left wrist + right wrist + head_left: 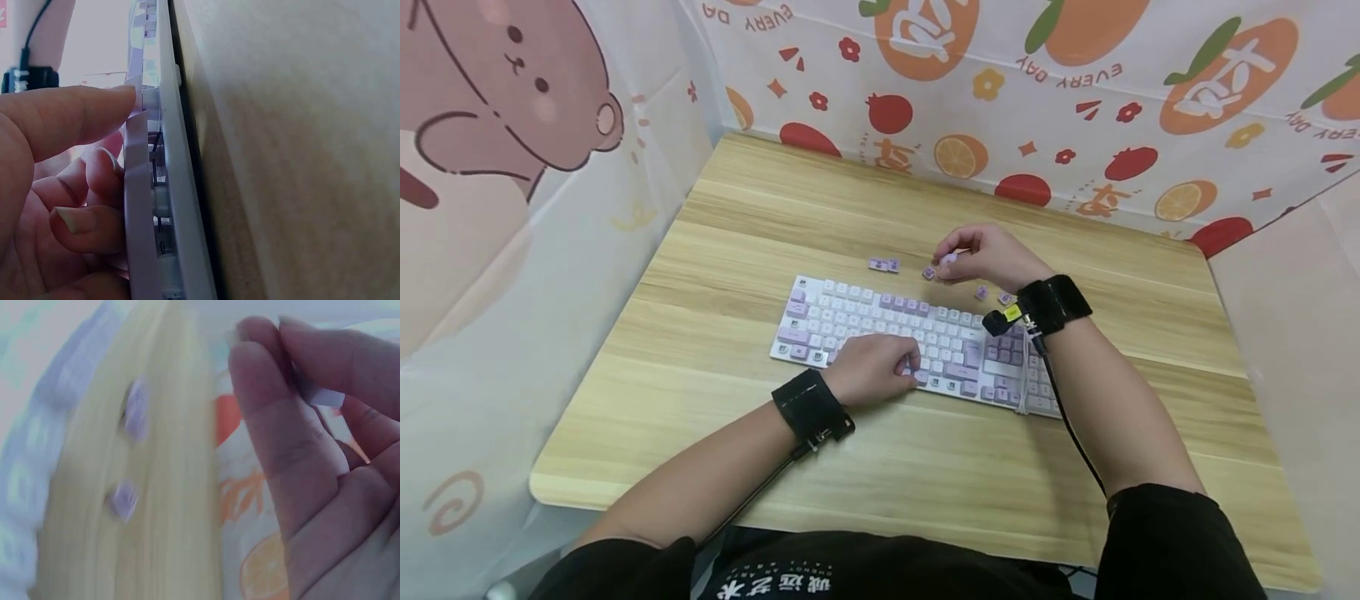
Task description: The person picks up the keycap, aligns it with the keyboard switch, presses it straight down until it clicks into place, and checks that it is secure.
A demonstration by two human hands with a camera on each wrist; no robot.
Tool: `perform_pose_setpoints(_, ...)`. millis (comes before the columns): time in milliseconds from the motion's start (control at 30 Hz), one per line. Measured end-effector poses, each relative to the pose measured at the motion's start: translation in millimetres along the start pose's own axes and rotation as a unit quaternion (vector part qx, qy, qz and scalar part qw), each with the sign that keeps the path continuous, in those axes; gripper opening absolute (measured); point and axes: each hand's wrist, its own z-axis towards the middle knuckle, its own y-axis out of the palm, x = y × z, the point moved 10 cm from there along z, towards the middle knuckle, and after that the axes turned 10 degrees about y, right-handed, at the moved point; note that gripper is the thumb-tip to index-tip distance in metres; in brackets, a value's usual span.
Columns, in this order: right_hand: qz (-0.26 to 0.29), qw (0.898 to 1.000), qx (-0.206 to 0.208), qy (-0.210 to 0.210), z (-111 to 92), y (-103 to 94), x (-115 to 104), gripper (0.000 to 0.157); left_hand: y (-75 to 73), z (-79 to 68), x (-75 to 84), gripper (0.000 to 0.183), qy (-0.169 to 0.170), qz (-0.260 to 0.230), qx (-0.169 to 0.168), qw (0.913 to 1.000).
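Observation:
A white and lilac keyboard [850,315] lies on the wooden table. My left hand [872,367] rests on its near edge. In the left wrist view, the thumb of that hand touches a keycap beside the long lilac space bar [137,187], and the other fingers are loosely curled against the bar. Beyond the keyboard, my right hand [992,254] is raised and pinches a lilac keycap [320,394] between thumb and fingers. Loose lilac keycaps lie near it: one keycap [928,272] just left of the fingertips, another keycap [981,292] below the hand.
A pair of lilac keycaps [883,265] lies behind the keyboard, and another loose keycap [1005,297] is close to the right wrist strap. A white cable [1024,375] crosses the keyboard's right part. Printed cloth [955,108] hangs along the table's far edge.

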Motion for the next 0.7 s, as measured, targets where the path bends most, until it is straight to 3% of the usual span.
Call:
perform_pose_setpoints(200,0.104,0.993,-0.047,-0.043,-25.4,14.8,-12.3,0.031,-0.2,0.9,-1.2,0.016,-0.001,-0.007,0.006,1.0)
perform_pose_setpoints(367,0.159,0.984,-0.063,-0.053,-33.4,24.4,-4.5,0.026,3.1,1.8,-2.5,0.016,-0.001,-0.012,0.007,0.9999)
perform_pose_setpoints(533,0.137,0.988,-0.032,-0.06,-38.5,28.2,9.4,0.023,3.8,4.1,-3.4,0.016,-0.003,-0.019,0.005,0.9998)
perform_pose_setpoints(700,0.074,0.996,-0.023,-0.045,-45.3,40.8,30.0,0.028,2.6,7.0,-4.7,0.017,-0.003,-0.013,0.008,0.9999)
